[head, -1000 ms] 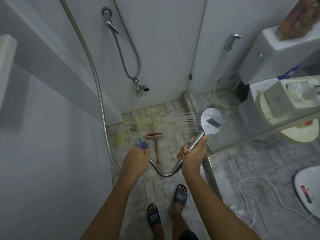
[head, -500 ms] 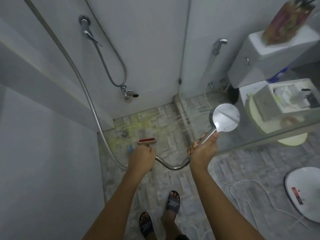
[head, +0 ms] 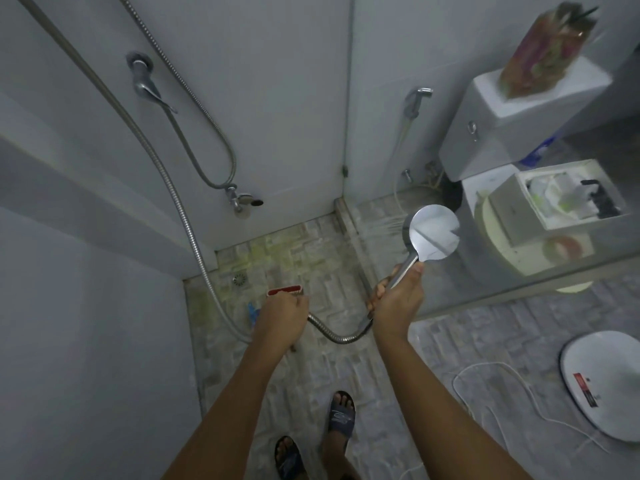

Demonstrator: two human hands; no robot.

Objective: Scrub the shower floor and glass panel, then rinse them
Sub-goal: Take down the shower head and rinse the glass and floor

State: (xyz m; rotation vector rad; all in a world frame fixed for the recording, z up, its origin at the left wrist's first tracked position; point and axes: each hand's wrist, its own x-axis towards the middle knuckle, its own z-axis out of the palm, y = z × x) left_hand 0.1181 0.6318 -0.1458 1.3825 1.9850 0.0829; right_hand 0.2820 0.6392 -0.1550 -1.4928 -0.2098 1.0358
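Glass panel (head: 388, 161) stands just beyond the fingers of the right hand (head: 398, 299), which clench the shower head (head: 433, 233) by its handle, aiming spray low at the pane, probably to rinse it. The left hand (head: 282, 320) curls near the hose (head: 339, 336); I cannot tell whether it grips.

Two hands (head: 284, 315) (head: 398, 299), one showerhead (head: 434, 233), one brush (head: 285, 291)

The shower head (head: 434, 233) is shiny silver, and so is the ribbed hose (head: 337, 338). The floor (head: 311, 251) is a grey and beige mosaic with yellow-green stains. The brush (head: 284, 290) is red, my sandals (head: 341, 417) dark blue, the toilet (head: 519, 109) white, the walls (head: 277, 98) pale grey.
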